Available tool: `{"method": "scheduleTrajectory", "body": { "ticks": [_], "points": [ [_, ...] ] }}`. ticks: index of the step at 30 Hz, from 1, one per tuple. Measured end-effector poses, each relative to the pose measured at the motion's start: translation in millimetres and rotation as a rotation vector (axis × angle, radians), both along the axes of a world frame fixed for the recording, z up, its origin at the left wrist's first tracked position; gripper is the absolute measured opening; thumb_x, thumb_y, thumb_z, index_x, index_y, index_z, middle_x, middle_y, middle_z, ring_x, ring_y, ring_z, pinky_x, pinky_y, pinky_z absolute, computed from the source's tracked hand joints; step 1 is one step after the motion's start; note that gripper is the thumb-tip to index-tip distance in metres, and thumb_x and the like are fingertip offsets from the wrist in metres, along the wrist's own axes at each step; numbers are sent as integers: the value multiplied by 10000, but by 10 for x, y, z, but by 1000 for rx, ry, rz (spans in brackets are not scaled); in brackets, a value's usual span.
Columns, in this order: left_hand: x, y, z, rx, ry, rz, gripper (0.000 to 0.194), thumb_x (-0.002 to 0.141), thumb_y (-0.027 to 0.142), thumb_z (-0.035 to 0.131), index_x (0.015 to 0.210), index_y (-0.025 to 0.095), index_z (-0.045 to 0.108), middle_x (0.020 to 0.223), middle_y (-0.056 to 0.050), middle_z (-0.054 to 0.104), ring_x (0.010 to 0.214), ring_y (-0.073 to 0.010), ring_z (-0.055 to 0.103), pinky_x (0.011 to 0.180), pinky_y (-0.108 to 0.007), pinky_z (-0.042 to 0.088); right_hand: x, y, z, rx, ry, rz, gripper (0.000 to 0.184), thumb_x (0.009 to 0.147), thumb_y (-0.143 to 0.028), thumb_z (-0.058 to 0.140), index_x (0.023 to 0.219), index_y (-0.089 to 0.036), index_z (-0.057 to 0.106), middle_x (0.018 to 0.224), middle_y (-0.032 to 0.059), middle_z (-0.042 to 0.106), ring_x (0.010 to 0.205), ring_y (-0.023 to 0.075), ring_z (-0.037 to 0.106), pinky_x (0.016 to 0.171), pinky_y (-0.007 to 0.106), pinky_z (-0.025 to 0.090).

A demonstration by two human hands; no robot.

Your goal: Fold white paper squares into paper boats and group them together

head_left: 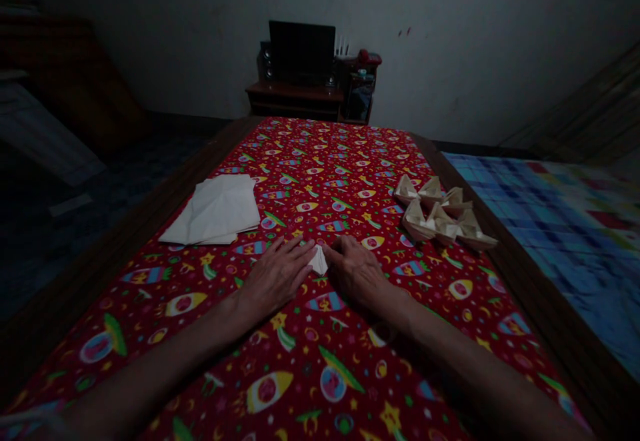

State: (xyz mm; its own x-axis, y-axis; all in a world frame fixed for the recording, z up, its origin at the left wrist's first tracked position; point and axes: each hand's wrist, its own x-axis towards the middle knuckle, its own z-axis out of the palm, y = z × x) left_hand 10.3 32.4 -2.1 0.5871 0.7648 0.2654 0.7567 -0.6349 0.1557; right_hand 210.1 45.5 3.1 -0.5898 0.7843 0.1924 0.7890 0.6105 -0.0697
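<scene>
Forearms [180, 348] end in flat left hand [279, 273], half-curled right hand [357, 271] (grip unclear), touching folded paper [319, 263] near hollow boats [421, 226].

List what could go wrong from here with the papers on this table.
The small white folded paper might skew if the left hand and right hand press unevenly, since their fingers meet it from opposite sides.
The uneven stack of flat white paper sheets could spread if the left hand knocks it.
The clustered beige folded-paper shapes might get crushed if the right arm swings outward.
</scene>
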Motion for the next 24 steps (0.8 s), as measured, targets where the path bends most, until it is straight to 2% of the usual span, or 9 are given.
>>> {"method": "scheduleTrajectory", "body": {
  "ticks": [3,6,9,12,17,20,24],
  "points": [
    [56,99,-10,-17,-146,26,275,941,227,398,1134,164,584,1127,-56,633,1066,-189,519,938,-344,421,20,6,-15,-61,127,2,239,889,-190,429,1046,-186,609,877,61,512,774,159,449,654,260,354],
    [105,138,-31,-21,-217,78,230,932,267,424,1016,146,601,964,-64,618,928,-191,529,851,-340,450,27,10,-59,-64,239,-29,238,903,-236,436,1054,-186,613,888,56,518,785,153,470,680,260,367],
    [118,144,-66,-36,-223,107,222,905,304,468,1009,131,560,944,-77,574,899,-209,517,801,-357,456,22,27,-105,-99,348,-50,276,898,-344,485,1095,-184,594,922,64,544,815,162,500,709,269,388],
    [114,158,-84,-89,-262,104,165,879,299,496,949,158,546,926,-61,569,876,-206,525,773,-351,454,19,57,-129,-199,464,-12,300,868,-361,542,1100,-175,578,948,61,580,846,164,530,720,264,403],
    [148,199,-40,-283,-464,150,104,829,273,527,799,177,555,790,-15,597,734,-153,561,677,-279,459,-7,106,-138,-361,658,-23,179,843,-333,570,900,-171,619,777,6,605,703,123,541,626,222,385],
    [176,197,-15,-438,-553,187,137,815,300,539,853,176,586,762,-1,625,681,-133,578,620,-239,450,-21,129,-144,-440,752,-67,172,836,-332,562,828,-170,620,725,-7,600,656,112,529,609,216,383],
    [187,182,19,-489,-589,183,201,814,341,534,850,167,627,728,0,640,647,-123,572,585,-215,428,-21,148,-150,-498,825,-88,152,817,-305,562,801,-165,618,725,-5,601,675,120,534,610,218,388]
  ]
}}
